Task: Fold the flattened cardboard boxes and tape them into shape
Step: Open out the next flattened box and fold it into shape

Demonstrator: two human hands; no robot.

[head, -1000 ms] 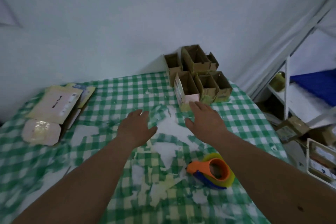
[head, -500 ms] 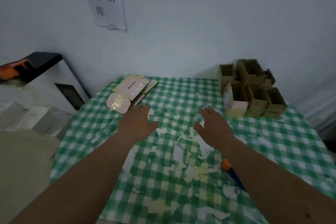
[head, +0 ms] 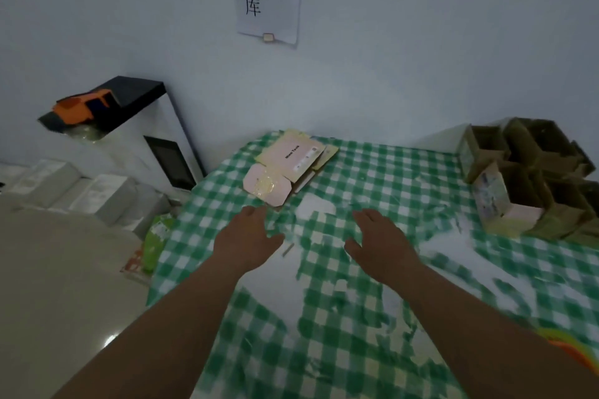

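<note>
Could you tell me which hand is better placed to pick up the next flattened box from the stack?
Left. The left hand, open and empty, lies just short of the stack of flattened boxes; the right hand is farther to the side.

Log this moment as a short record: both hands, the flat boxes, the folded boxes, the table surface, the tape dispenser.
left hand: open, palm down over the cloth, holds nothing, just short of the flat boxes
right hand: open, palm down, holds nothing
flat boxes: small stack lying at the far left of the table, untouched
folded boxes: cluster standing open-topped at the far right by the wall
tablecloth: green and white check, worn white in patches
tape dispenser: only an orange and yellow edge shows at the lower right
</note>
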